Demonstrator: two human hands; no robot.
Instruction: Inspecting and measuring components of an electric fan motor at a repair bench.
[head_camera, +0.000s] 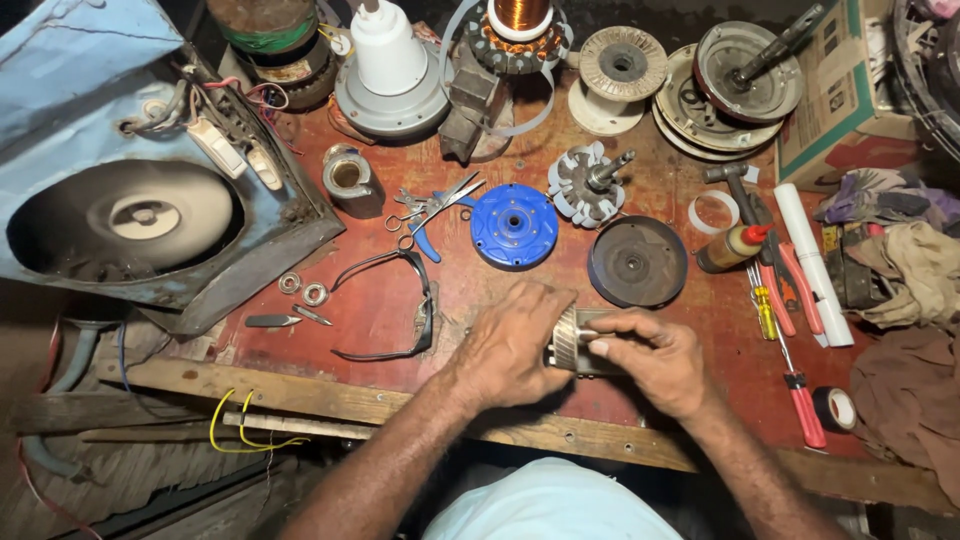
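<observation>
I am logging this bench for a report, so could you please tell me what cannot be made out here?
- Head view: the ribbed metal part is mostly covered by the left hand and right hand.
- The cardboard box is cut off by the top edge.
- The washers are too small to show detail.

Clear bench only right around your hands.
You have bare red tabletop (480, 300) ahead of your knuckles; beyond it the round blue plastic cover (514, 226) and dark round metal disc (637, 262) block, black-framed spectacles (400, 305) left, red-handled screwdrivers (795, 370) right.
</observation>
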